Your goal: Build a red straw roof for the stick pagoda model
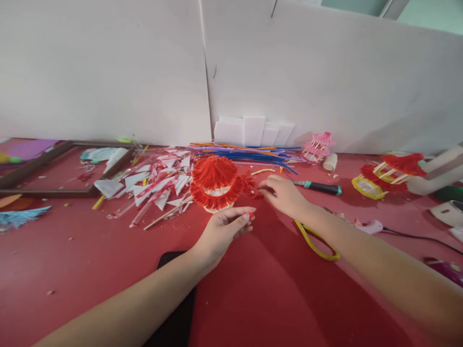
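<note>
Red fringe covers the small two-tiered paper pagoda (216, 184), which stands on the red table top (90, 270) just beyond both hands, near the middle of the view. A loose strip of red fringe (252, 188) trails off its right side. The right hand (284, 195) lies palm down with the fingers bunched together, their tips pinching at the end of that strip; the forearm runs in low from the right edge, lying across a yellow-green loop of cord (315, 245). The left hand (226, 227) sits just in front of the pagoda, wrist bent, thumb and forefinger pressed together on a tiny red scrap (251, 215), the other fingers curled loosely under. Its forearm comes up from the lower left, passing over a flat black object (173, 299).

To the left of the pagoda is a heap of clear plastic wrappers and white triangular offcuts (155, 185). Behind it lies a bundle of blue, purple and orange straws (246, 153), and past those some white foam blocks (253, 131) lean on the white partition wall (108, 72). A craft knife with black and teal handle (318, 187) rests just right of the right hand. Farther right stand a small pink pagoda (317, 145) and a red and yellow pagoda model (390, 174). No writing or label can be read anywhere.
</note>
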Available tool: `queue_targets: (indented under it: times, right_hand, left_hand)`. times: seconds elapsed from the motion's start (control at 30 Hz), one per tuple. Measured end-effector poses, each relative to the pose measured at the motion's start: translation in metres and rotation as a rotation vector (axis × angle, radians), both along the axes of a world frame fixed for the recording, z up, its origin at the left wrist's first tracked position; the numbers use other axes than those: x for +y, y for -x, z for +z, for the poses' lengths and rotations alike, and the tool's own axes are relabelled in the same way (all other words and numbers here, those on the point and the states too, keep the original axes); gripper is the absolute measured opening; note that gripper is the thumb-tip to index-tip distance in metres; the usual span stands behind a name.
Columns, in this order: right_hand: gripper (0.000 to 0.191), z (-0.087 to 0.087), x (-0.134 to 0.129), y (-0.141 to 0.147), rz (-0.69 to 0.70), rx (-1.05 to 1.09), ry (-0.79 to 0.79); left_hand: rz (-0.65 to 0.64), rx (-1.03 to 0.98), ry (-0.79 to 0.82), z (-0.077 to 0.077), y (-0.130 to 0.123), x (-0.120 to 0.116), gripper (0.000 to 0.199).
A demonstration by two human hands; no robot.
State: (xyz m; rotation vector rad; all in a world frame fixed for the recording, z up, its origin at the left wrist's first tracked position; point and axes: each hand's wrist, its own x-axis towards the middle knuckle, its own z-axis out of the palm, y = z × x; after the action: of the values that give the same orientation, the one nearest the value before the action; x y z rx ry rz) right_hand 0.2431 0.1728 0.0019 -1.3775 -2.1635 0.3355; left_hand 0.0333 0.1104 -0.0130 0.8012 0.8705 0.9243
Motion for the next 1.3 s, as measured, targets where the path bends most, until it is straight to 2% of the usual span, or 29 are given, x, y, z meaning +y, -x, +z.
queue_targets:
  times: [0.13,0.23,0.33,0.43,0.6,0.9,1.03,1.3]
  right_hand:
    - [0.009,-0.001,-0.036,0.008,-0.021,0.196,-0.048]
    - [0.007,-0.007,-0.064,0.013,0.01,0.387,-0.002]
    - [0.003,-0.016,-0.08,0.014,0.077,0.52,0.032]
    - [0.006,-0.022,-0.083,0.011,0.154,0.489,0.012]
    - [0.007,-0.025,-0.082,0.008,0.185,0.493,0.02]
    - [0.005,-0.026,-0.086,0.009,0.165,0.532,0.075]
    - [0.007,-0.026,-0.087,0.01,0.205,0.531,0.076]
    - [0.007,-0.025,-0.086,0.011,0.18,0.548,0.11]
  left_hand:
    - [0.012,-0.006,-0.01,0.001,0.0,-0.001,0.047]
    - [0.013,0.024,-0.039,0.002,0.0,-0.002,0.042]
    - [-0.006,0.081,-0.075,0.004,0.001,-0.004,0.035]
    - [-0.024,0.146,-0.097,0.007,0.002,-0.006,0.025]
    - [-0.066,0.242,-0.173,0.01,0.003,-0.009,0.015]
    - [-0.049,0.169,-0.142,0.003,0.003,-0.006,0.025]
    - [-0.046,0.224,-0.189,0.003,0.003,-0.008,0.03]
    - [-0.074,0.29,-0.257,0.005,0.003,-0.009,0.028]
